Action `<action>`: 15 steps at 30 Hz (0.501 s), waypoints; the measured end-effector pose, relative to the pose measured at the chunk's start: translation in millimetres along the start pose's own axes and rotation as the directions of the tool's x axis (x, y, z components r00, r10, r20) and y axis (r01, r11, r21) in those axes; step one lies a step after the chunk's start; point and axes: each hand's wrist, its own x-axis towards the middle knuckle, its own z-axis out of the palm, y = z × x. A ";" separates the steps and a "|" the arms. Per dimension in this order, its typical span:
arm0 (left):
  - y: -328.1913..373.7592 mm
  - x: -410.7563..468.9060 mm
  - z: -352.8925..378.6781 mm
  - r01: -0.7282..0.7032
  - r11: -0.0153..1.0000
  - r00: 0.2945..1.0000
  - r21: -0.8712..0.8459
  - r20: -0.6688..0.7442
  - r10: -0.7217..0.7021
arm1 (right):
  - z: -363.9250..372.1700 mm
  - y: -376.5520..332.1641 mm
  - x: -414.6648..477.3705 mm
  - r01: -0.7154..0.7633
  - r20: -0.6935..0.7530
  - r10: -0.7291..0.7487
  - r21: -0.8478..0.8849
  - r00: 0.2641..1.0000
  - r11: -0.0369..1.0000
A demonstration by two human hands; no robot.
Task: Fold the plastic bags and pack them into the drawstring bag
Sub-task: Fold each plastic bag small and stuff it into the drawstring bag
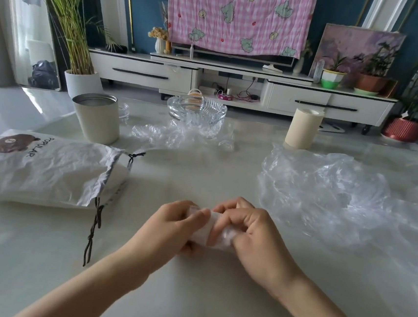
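Head-worn, forward-down, close over table [214,299]

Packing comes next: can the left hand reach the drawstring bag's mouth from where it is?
Probably yes. The drawstring bag lies left of the left hand, mouth turned toward it, with only table and the cord between. For now, though, both it and the right hand grip the folded bag.
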 end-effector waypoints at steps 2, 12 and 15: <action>-3.7 1.5 -1.4 -0.043 0.997 0.997 0.057 -0.062 0.047 | -2.9 -2.0 -1.4 -0.028 0.043 0.029 -0.024 0.999 0.999; 8.0 -0.3 -1.5 -0.194 0.976 0.973 0.095 -0.105 0.204 | -5.1 4.6 -2.5 -0.087 0.034 0.087 -0.021 0.996 0.996; 11.5 -2.3 -0.3 -0.110 0.994 0.990 0.021 -0.091 0.112 | -6.3 0.8 -4.5 -0.083 0.093 0.082 0.016 0.992 0.996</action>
